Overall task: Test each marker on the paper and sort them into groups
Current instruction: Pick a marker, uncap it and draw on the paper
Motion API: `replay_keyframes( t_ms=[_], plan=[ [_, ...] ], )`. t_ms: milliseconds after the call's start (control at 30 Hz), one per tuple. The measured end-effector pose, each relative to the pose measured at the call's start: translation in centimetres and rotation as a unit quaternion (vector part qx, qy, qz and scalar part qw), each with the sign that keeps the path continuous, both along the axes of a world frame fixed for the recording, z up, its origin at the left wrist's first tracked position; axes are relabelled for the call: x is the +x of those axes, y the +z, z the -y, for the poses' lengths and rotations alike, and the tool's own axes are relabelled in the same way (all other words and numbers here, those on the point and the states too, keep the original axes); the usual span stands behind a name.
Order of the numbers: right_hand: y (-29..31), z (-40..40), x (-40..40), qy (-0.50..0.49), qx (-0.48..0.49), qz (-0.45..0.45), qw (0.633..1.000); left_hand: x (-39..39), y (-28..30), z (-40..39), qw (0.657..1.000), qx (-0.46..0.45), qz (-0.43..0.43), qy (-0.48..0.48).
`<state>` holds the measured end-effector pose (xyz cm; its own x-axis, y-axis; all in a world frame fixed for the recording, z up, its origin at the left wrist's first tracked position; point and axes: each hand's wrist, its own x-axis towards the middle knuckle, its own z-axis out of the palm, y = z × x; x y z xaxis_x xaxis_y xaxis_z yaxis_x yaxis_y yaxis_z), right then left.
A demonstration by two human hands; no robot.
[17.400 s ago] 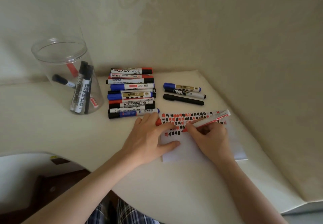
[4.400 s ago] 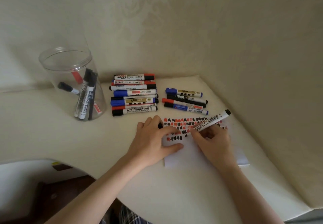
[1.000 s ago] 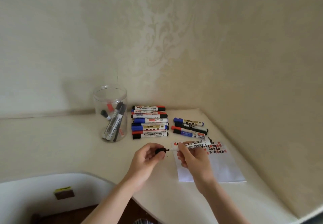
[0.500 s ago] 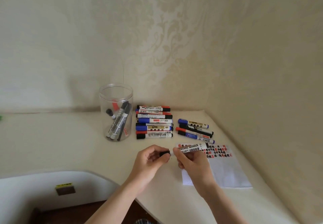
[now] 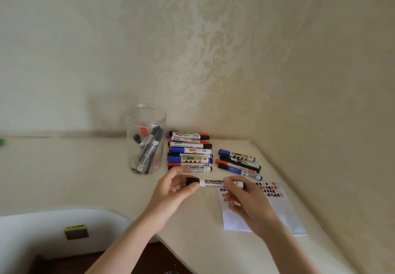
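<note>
The whiteboard marker [image 5: 215, 183] is held level in the air between both hands, above the desk [image 5: 85, 177] and just off the left edge of the paper [image 5: 277, 211]. The left hand [image 5: 171, 190] curls thumb and fingertips around the black cap [image 5: 192, 181] at the marker's left end; the right hand [image 5: 245, 201] pinches the white barrel near its other end. Gripping both ends like this suits pressing the cap home along the marker's length, so the step in hand is probably recapping after a test, ahead of sorting.

The paper lies flat near the desk's right edge, its far strip covered with small red and black test marks, which keeps it within easy reach of the writing hand. Just beyond it, toward the desk's far right corner, a small group of four markers [image 5: 238, 163] lies side by side. To their left a larger stack of markers [image 5: 190, 152] lies in a tidy row near the back edge, well apart from the small group, likely so the sorted sets stay distinct. Left of that stack stands a clear jar [image 5: 145, 115] with a few markers leaning inside, probably those awaiting a test.
</note>
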<state>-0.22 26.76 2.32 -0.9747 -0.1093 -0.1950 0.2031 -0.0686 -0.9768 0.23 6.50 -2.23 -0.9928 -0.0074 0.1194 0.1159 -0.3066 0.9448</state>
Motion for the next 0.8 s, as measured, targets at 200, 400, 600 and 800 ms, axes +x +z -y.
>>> replay_keyframes(
  t_ms=[200, 400, 600, 800],
  plan=[
    [-0.6, 4.7, -0.5, 0.062, 0.184, -0.129, 0.972, -0.6, 2.6, 1.6, 0.983, -0.015, -0.109, 0.147],
    [0.6, 10.3, -1.5, 0.093, 0.245, -0.202, 0.944, -0.1, 5.7, 4.8, 0.967, -0.095, -0.155, 0.179],
    [1.2, 11.8, -3.2, 0.099, 0.305, -0.243, 0.916, -2.1, 12.0, 9.7, 0.938, -0.110, -0.206, 0.256],
    [-1.1, 8.9, -4.4, 0.079, 0.365, -0.240, 0.896, -5.7, 15.6, 11.9, 0.890, -0.237, -0.209, 0.330]
  ],
)
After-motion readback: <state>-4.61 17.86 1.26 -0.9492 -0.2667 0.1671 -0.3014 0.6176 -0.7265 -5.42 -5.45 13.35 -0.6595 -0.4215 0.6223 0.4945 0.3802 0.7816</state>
